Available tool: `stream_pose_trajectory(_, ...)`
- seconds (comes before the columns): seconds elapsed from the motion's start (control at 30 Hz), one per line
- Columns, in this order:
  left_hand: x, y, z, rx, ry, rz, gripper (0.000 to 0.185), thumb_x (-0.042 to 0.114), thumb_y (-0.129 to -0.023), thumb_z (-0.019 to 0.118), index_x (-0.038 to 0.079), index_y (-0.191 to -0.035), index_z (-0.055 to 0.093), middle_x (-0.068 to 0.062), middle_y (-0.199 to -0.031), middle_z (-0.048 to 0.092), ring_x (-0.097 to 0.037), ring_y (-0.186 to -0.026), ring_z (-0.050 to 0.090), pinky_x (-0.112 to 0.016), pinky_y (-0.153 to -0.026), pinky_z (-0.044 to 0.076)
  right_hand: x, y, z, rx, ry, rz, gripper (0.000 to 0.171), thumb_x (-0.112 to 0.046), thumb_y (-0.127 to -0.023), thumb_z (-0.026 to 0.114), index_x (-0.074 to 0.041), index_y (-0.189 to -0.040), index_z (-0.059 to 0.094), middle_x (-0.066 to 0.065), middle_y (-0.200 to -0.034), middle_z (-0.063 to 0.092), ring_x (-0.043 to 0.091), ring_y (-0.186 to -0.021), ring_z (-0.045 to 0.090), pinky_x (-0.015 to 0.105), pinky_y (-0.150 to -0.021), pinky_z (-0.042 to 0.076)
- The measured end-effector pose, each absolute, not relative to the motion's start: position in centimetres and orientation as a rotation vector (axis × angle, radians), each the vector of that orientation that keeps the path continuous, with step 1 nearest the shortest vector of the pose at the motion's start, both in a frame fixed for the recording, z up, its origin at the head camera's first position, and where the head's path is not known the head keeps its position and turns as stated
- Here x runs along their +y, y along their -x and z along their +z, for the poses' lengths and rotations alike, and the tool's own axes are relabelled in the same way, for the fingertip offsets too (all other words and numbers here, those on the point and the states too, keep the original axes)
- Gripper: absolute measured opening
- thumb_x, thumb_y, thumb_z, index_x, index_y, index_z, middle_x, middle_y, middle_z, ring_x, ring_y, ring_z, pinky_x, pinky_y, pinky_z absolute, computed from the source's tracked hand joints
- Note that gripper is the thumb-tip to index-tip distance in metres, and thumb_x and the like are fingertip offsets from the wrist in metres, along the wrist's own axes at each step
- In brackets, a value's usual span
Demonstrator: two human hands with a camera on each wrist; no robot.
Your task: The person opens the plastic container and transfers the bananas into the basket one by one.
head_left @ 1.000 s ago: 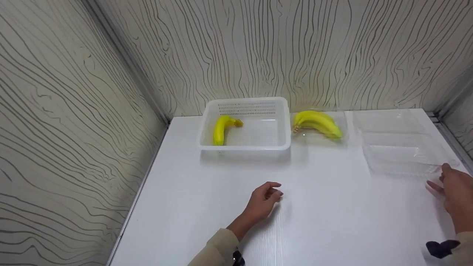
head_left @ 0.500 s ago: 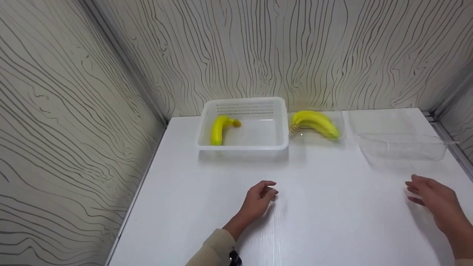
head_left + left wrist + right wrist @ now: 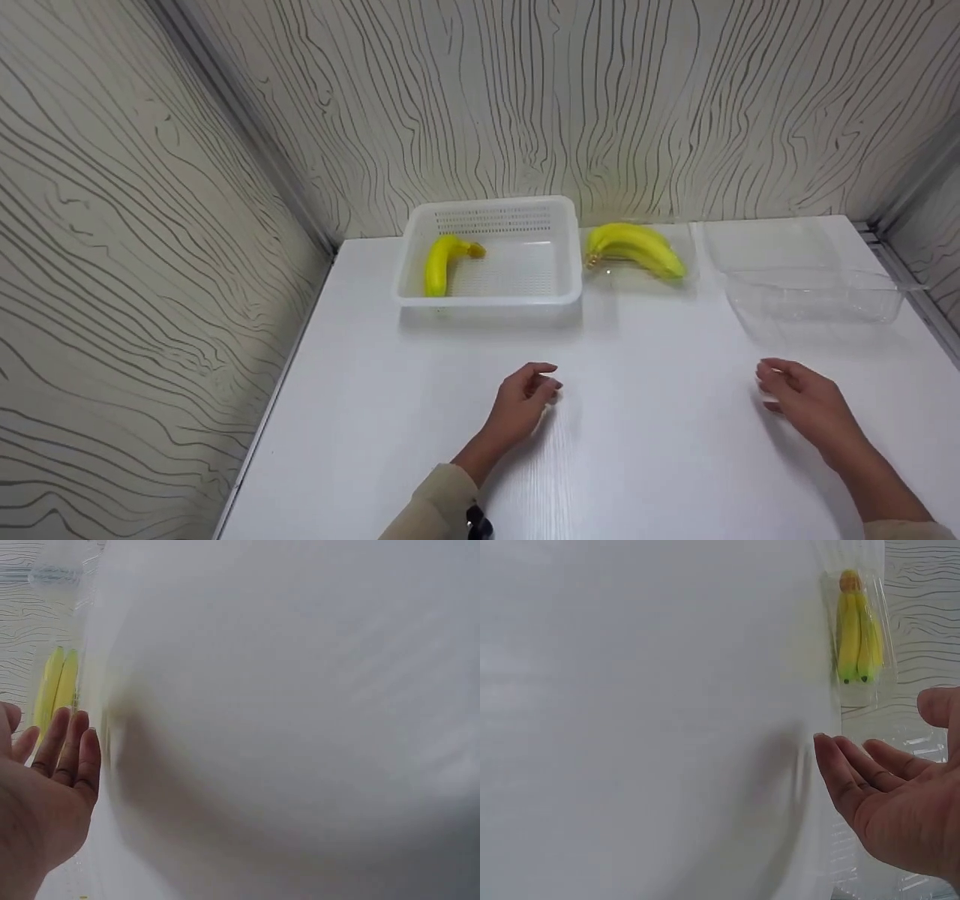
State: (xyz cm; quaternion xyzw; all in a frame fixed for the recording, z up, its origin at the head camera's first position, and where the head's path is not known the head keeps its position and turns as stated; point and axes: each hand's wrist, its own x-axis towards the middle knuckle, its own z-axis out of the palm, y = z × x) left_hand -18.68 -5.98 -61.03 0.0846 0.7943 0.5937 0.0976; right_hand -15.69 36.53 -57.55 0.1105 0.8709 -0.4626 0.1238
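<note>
My left hand (image 3: 519,405) is above the middle of the white table, its fingers loosely bent and holding nothing. To the right, my right hand (image 3: 810,405) hovers over the table with relaxed fingers, also holding nothing. Beyond it lies a clear plastic clamshell box (image 3: 825,300) with its lid (image 3: 772,246) laid back towards the wall. A small bunch of yellow bananas (image 3: 637,246) sits in another clear plastic tray (image 3: 859,696). Left of that stands a white plastic basket (image 3: 491,301), where a single curved banana (image 3: 436,270) lies along the left side.
The white table (image 3: 637,450) meets a wood-grain patterned wall (image 3: 525,97) at the back. Another patterned panel (image 3: 112,262) rises on the left, joined by a metal corner strip. The basket and the tray of bananas stand close together.
My right hand has let go of the clear clamshell box's edge and moved left over the table. The box's front has settled slightly farther back. My left hand has hardly moved.
</note>
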Motion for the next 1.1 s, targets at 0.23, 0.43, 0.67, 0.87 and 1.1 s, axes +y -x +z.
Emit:
stream_pose_trajectory(0.23, -5.5, 19.2, -61.2, 2.364, -0.234, 1.778, 0.031, 0.018, -0.11, 0.059, 0.007, -0.137, 0.067, -0.01, -0.115, 0.079, -0.013, -0.101, 0.074, -0.022, -0.082, 0.058, 32.3, 20.0, -57.4, 2.546, -0.244, -1.421, 0.087, -0.059, -0.111, 0.042, 0.005, -0.167, 0.021, 0.036, -0.165, 0.038, 0.048, -0.146, 0.053, 0.026, -0.098, 0.061)
stream_pose_trajectory(0.43, -5.1, 19.5, -61.5, 2.35, -0.223, 1.799, 0.032, 0.019, -0.11, 0.058, 0.006, -0.139, 0.066, -0.011, -0.116, 0.079, -0.016, -0.103, 0.074, -0.024, -0.084, 0.059, 29.4, 24.8, -56.5, 2.405, -0.422, -1.538, 0.105, -0.07, -0.106, 0.039, -0.003, -0.17, -0.011, 0.031, -0.177, 0.003, 0.05, -0.158, 0.034, 0.058, -0.128, 0.037)
stream_pose_trajectory(0.67, -5.2, 19.7, -61.6, 2.327, -0.252, 1.838, 0.034, 0.019, -0.111, 0.057, 0.005, -0.14, 0.065, -0.016, -0.117, 0.078, -0.022, -0.103, 0.075, -0.026, -0.085, 0.06, 28.9, 29.4, -56.1, 2.433, -0.531, -1.725, 0.109, -0.074, -0.103, 0.039, -0.014, -0.168, -0.024, 0.024, -0.179, -0.012, 0.046, -0.168, 0.002, 0.061, -0.135, 0.016)
stream_pose_trajectory(0.87, -5.1, 19.7, -61.5, 2.336, -0.245, 1.842, 0.032, 0.018, -0.11, 0.058, 0.005, -0.138, 0.066, -0.016, -0.116, 0.079, -0.02, -0.103, 0.075, -0.026, -0.084, 0.06, 29.5, 32.2, -55.8, 2.469, -0.521, -1.678, 0.109, -0.08, -0.1, 0.036, -0.017, -0.17, -0.019, 0.023, -0.18, -0.008, 0.046, -0.168, 0.001, 0.063, -0.135, 0.014)
stream_pose_trajectory(1.1, -4.7, 19.8, -61.3, 2.349, -0.224, 1.844, 0.032, 0.018, -0.109, 0.059, 0.006, -0.138, 0.066, -0.013, -0.115, 0.079, -0.015, -0.102, 0.075, -0.021, -0.081, 0.058, 29.2, 34.0, -55.6, 2.524, -0.448, -1.53, 0.109, -0.079, -0.101, 0.035, -0.016, -0.169, -0.022, 0.022, -0.179, -0.016, 0.048, -0.167, -0.007, 0.066, -0.134, 0.008)
